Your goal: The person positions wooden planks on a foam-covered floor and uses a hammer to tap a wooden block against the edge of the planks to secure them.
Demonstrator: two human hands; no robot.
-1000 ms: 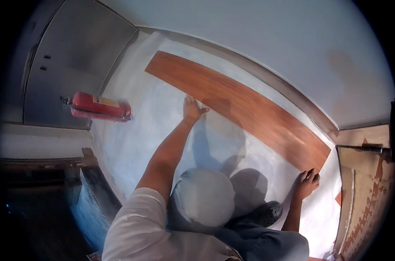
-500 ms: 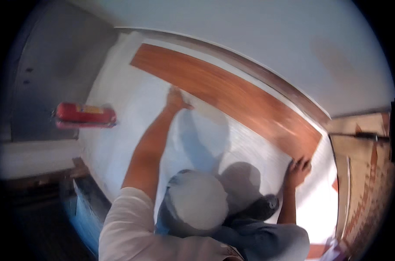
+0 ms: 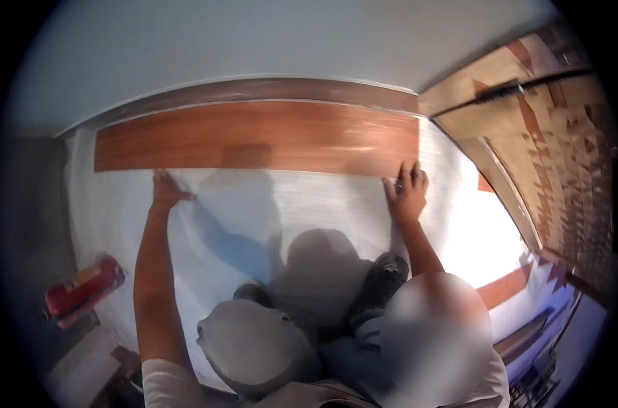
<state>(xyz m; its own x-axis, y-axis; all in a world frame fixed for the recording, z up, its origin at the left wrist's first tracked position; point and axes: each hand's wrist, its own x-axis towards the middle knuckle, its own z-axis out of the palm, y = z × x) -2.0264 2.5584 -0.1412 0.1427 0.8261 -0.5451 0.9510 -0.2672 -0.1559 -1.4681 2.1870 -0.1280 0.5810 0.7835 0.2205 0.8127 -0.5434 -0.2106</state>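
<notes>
Both my hands lie flat with fingers spread, left hand (image 3: 164, 192) and right hand (image 3: 407, 194) on the near edge of the brown wood-look plank (image 3: 254, 136), which lies on white underlay (image 3: 309, 204) along the dark baseboard (image 3: 254, 90). Uneven pressure could skew it, I judge, or ruck the underlay. My knees (image 3: 254, 340) crowd close; a red extinguisher (image 3: 83, 291) lies well apart.
</notes>
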